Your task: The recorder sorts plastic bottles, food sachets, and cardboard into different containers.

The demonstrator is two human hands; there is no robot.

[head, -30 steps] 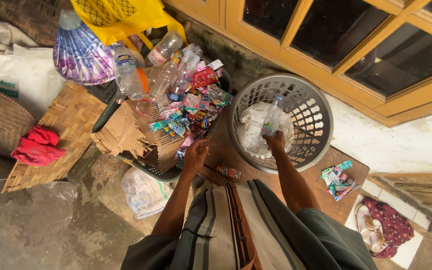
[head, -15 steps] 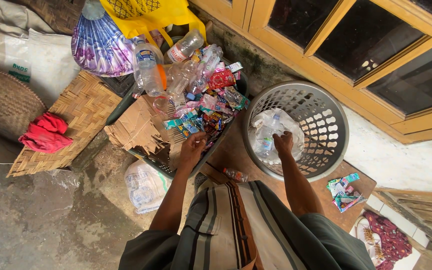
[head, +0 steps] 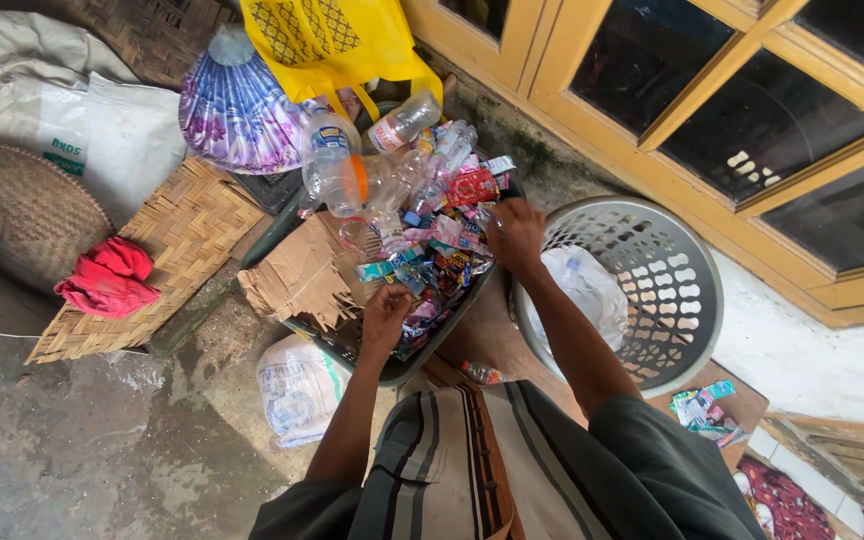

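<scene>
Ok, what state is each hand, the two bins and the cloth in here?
left hand, curled on wrappers at the dark bin's near edge
right hand, over the wrappers, grip unclear
dark bin, heaped with wrappers, bottles, cardboard
grey basket, holding a plastic bag and a bottle
red cloth, crumpled on a woven mat

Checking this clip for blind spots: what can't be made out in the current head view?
- Right hand: back faces the camera, so its palm and grip over the wrappers are hidden.
- Left hand: curled fingers hide any hold.
- Grey basket: the right forearm covers its near rim.
- Yellow bag: cut off by the top edge.
</scene>
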